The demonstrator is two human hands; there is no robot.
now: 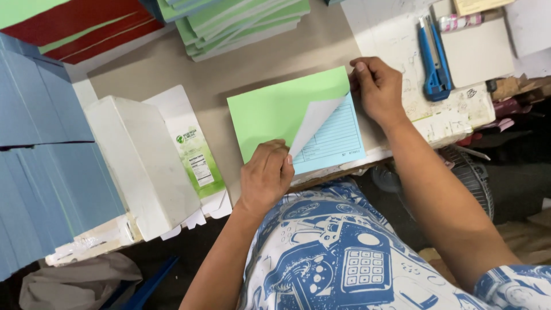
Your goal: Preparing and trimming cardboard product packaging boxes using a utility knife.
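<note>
Lifting of green cover (274, 110) at its near right corner by left hand (265, 175); corner curled up and back, white underside showing. Left grip narrow: fingertips pinched on the raised cover edge. Pale blue ruled form sheet (336, 140) exposed beneath, printed with lines and columns. Pad lying flat on tan table (189, 72), near the front edge, directly ahead of the torso.

Right hand (379, 89) pressed on the pad's far right corner, fingers bent down onto it; grip appears closed on the cover edge, though thumb contact hidden, so pinch or plain press cannot be told.

Blue utility knife (434, 57) just right of right hand, resting on a scribbled white board (396, 34). Small pink-patterned tube (461, 22) beyond the knife. Stack of green-covered pads (241, 26) at far side of table, well apart from the hands. Red and green stack (86, 28) at far left. Tall blue stacks (43, 149) along the left edge. White box (140, 163) with a green-printed flap between blue stacks and left hand. Blue-and-white printed shirt (327, 252) at bottom.
</note>
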